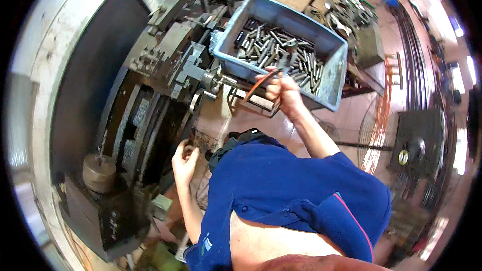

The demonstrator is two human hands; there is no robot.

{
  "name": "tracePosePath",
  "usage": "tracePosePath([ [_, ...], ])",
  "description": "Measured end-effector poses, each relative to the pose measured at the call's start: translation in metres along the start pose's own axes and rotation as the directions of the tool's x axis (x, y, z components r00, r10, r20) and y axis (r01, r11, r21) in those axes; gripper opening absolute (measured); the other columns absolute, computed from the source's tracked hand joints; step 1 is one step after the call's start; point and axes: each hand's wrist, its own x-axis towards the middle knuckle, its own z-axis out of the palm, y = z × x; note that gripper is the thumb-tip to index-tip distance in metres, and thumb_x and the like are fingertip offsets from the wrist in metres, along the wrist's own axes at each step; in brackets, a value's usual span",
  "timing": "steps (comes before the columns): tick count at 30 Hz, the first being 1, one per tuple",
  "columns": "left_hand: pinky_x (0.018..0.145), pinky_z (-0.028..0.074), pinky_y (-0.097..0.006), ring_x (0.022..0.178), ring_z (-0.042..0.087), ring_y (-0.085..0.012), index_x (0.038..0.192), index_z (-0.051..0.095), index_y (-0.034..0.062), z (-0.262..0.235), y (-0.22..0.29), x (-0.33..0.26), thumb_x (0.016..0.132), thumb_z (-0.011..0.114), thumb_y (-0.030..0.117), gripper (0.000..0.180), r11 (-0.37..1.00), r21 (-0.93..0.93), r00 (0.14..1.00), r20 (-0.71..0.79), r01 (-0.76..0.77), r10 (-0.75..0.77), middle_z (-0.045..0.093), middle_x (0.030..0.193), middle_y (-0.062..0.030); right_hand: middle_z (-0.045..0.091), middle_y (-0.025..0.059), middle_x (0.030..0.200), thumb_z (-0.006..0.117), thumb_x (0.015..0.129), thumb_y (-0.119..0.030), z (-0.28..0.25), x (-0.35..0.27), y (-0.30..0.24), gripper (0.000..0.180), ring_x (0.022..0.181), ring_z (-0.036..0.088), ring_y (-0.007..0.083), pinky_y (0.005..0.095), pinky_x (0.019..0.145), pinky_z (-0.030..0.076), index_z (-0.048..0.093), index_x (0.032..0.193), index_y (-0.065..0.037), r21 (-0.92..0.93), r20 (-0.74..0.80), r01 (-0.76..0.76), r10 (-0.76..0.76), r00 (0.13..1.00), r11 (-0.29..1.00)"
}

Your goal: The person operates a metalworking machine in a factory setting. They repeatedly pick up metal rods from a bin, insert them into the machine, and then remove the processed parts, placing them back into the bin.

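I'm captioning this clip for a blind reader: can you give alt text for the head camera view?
Seen from above, a person's right hand holds orange-handled pliers over a grey bin of short metal rods. Their left hand rests against a dark, oily lathe.

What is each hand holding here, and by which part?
The right hand grips orange-handled pliers by the handles, jaws over the grey bin. The left hand rests against the lathe; any hold is unclear.

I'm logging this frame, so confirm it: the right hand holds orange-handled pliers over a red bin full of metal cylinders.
One detail is wrong: the bin is grey-blue, not red. The head view shows the right hand holding orange-handled pliers over it, with metal cylinders filling it.
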Motion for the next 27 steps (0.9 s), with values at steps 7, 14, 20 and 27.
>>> tracePosePath([
  [7,0.069,0.048,-0.027,0.081,0.06,-0.0134,0.112,0.053,-0.0067,-0.005,-0.086,-0.087,0.078,0.068,0.016,0.044,0.957,-0.207,0.929,-0.268,0.204,-0.256,0.064,0.095,-0.0135,0.037,0.0326,0.129,0.051,0.076,-0.021,-0.049,0.035,-0.074,0.056,0.051,0.035,0.008,0.019,0.044,0.033,0.039,0.119,0.013,0.172,-0.172,-0.063,0.092,0.981,0.983],
  [14,0.06,0.043,-0.023,0.072,0.055,-0.0091,0.107,0.056,-0.0009,-0.009,-0.124,-0.131,0.082,0.065,0.018,0.033,0.949,-0.279,0.818,-0.504,0.147,-0.275,0.062,0.082,-0.0049,0.019,0.0261,0.144,0.064,0.063,0.0,-0.002,0.052,-0.032,0.086,0.051,0.038,0.0084,0.0197,0.044,0.034,0.021,0.138,0.004,0.237,0.43,-0.471,0.343,0.835,0.85],
  [20,0.061,0.047,-0.024,0.071,0.059,-0.0117,0.103,0.058,-0.0019,-0.035,-0.167,-0.232,0.08,0.062,0.019,0.031,0.8,-0.594,0.638,-0.649,-0.086,-0.414,0.063,0.08,-0.0053,0.026,0.024,0.143,0.075,0.063,-0.004,0.059,0.019,0.05,0.099,0.049,0.036,0.0055,0.0168,0.041,0.035,0.016,0.142,-0.005,-0.07,0.515,-0.643,0.58,0.631,0.763],
  [27,0.058,0.05,-0.032,0.061,0.064,-0.0204,0.098,0.063,-0.0028,-0.093,-0.316,-0.369,0.072,0.062,0.016,0.032,0.75,-0.563,0.022,-0.795,0.348,-0.607,0.065,0.073,-0.015,0.029,0.0253,0.14,0.077,0.065,-0.016,0.067,-0.037,0.145,0.095,0.049,0.036,0.0039,0.0149,0.043,0.036,0.021,0.141,-0.004,-0.241,0.345,-0.803,0.822,0.453,0.544],
])
